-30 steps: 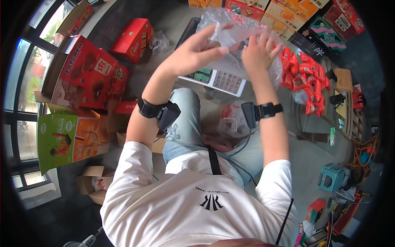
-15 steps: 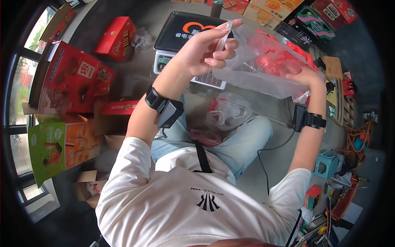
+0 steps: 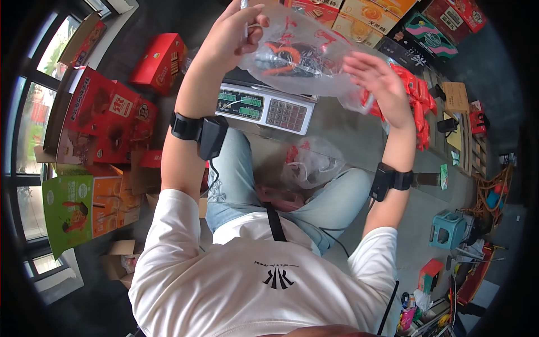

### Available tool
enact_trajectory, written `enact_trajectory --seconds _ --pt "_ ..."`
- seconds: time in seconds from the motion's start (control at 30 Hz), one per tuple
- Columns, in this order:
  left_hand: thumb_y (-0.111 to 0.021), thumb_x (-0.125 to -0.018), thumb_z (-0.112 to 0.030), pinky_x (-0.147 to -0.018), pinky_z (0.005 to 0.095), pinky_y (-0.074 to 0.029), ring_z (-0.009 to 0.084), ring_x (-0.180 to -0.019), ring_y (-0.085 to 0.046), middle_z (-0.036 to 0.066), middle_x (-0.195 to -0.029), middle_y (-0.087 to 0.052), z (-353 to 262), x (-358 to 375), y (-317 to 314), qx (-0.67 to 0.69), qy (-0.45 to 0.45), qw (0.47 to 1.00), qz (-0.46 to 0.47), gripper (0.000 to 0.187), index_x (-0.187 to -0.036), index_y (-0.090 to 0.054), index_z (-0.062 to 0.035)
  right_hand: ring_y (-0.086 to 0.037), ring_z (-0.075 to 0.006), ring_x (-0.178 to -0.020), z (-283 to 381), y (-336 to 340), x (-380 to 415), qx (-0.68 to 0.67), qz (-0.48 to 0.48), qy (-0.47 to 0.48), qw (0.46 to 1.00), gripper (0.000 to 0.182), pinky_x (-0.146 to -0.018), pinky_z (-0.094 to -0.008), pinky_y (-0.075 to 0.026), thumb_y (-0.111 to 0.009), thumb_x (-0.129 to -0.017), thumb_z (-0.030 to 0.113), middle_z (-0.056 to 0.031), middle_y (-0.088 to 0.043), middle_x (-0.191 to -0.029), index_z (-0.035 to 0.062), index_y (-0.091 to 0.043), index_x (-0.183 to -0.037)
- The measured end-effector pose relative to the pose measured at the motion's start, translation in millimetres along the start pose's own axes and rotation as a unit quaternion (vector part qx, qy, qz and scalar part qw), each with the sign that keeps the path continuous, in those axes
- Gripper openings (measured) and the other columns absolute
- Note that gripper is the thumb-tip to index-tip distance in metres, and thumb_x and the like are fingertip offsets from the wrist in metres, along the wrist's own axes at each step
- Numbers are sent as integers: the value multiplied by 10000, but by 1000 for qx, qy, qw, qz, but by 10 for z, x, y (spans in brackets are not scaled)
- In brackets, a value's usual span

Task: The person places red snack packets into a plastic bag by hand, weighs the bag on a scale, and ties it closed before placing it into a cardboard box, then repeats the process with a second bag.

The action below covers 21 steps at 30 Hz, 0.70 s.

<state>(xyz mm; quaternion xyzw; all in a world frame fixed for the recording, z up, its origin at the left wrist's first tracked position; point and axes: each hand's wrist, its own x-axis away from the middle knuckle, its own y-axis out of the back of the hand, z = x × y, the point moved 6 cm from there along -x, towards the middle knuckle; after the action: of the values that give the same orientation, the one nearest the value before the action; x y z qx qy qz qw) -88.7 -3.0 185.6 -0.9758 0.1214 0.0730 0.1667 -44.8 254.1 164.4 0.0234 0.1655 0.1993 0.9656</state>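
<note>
A clear plastic bag (image 3: 314,64) with red print hangs spread between my hands, over the black plate of the scale (image 3: 286,115). My left hand (image 3: 238,33) is closed round the gathered top of the bag. On the other side, my right hand (image 3: 379,84) has its fingers stretched out against the bag's edge. Behind my right wrist lies a pile of red packets (image 3: 422,106). The scale's keypad and green displays show below the bag, while its orange logo is seen through the plastic.
Another crumpled plastic bag (image 3: 314,163) lies between my legs. Red boxes (image 3: 160,62) and a green-and-orange carton (image 3: 70,210) stand at the left. Several stacked cartons (image 3: 365,22) line the back. A teal stool (image 3: 447,228) stands at the right.
The bag and my left hand have moved up and left across the scale. My right hand has also come left, its fingers straightening, and the red packets now show uncovered.
</note>
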Motion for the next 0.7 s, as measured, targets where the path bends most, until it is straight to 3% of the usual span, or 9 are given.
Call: enact_trajectory --seconds 0.03,0.1,0.13,0.17,0.2,0.27,0.33,0.53,0.7 --pt "-489 -914 -165 -396 157 -243 48 -560 -378 42 -785 -509 90 -54 139 14 28 999 -28 479 -1359 -323 -98 -602 -177 -950 -101 176 76 -153 -25 0 988 377 -820 -294 -469 -569 -892 239 -145 -612 -1082 -18 -525 -1165" --pt "-496 -913 -162 -394 158 -242 47 -555 -372 40 -778 -509 182 -91 301 -13 40 998 -56 455 -1336 -343 -96 -606 -202 -914 -807 858 191 -203 -222 -14 953 323 -820 -306 -470 -555 -894 236 -125 -624 -1022 -28 -549 -1081" --pt "-502 -911 -160 -391 158 -241 46 -549 -367 37 -772 -510 252 -109 399 -41 52 994 -84 430 -1313 -363 -94 -608 -232 -922 -1233 1178 279 15 -340 -42 939 333 -826 -324 -471 -546 -893 265 -133 -627 -1002 -29 -554 -1049" --pt "-505 -913 -162 -381 162 -232 42 -535 -360 33 -765 -513 356 -156 537 -26 49 993 -101 297 -1191 -430 -90 -610 -262 -930 -1612 1442 409 231 -437 -69 867 348 -832 -342 -472 -537 -891 294 -141 -630 -983 -30 -558 -1018" --pt "-505 -913 -162 -381 162 -232 42 -535 -360 33 -765 -513 371 -154 515 -24 51 994 -95 297 -1191 -430 -90 -564 -330 -1010 -1979 1640 527 338 -436 -129 824 501 -896 -398 -433 -575 -838 412 -183 -596 -1070 -16 -533 -1096" --pt "-506 -914 -173 -373 163 -222 40 -518 -357 34 -766 -518 366 -72 452 -45 48 993 -103 181 -1070 -454 -98 -274 -391 -1294 -2199 1568 669 485 -368 -342 716 878 -1046 -482 -271 -636 -689 608 -215 -287 -1408 115 -353 -1358" --pt "-504 -917 -173 -367 164 -217 41 -505 -363 37 -762 -520 373 -45 440 -37 40 993 -109 129 -1018 -453 -111 -238 -424 -1305 -2386 1526 601 461 -351 -366 728 970 -1065 -517 -207 -627 -654 665 -217 -234 -1434 164 -272 -1405" --pt "-507 -923 -228 -377 187 -221 66 -502 -377 42 -731 -507 415 95 397 -10 54 992 -110 171 -994 -449 -84 -221 -424 -1309 -2787 1535 455 446 -290 -529 661 990 -1051 -571 -193 -646 -637 649 -198 -214 -1442 183 -253 -1417" --pt "-378 -970 -292 -378 180 -235 69 -505 -385 39 -729 -508 508 192 435 32 71 993 -93 223 -985 -479 -95 -132 -462 -1322 -2937 1459 592 502 -282 -443 687 787 -1020 -664 -105 -646 -644 629 -199 -117 -1479 212 -463 -1285"
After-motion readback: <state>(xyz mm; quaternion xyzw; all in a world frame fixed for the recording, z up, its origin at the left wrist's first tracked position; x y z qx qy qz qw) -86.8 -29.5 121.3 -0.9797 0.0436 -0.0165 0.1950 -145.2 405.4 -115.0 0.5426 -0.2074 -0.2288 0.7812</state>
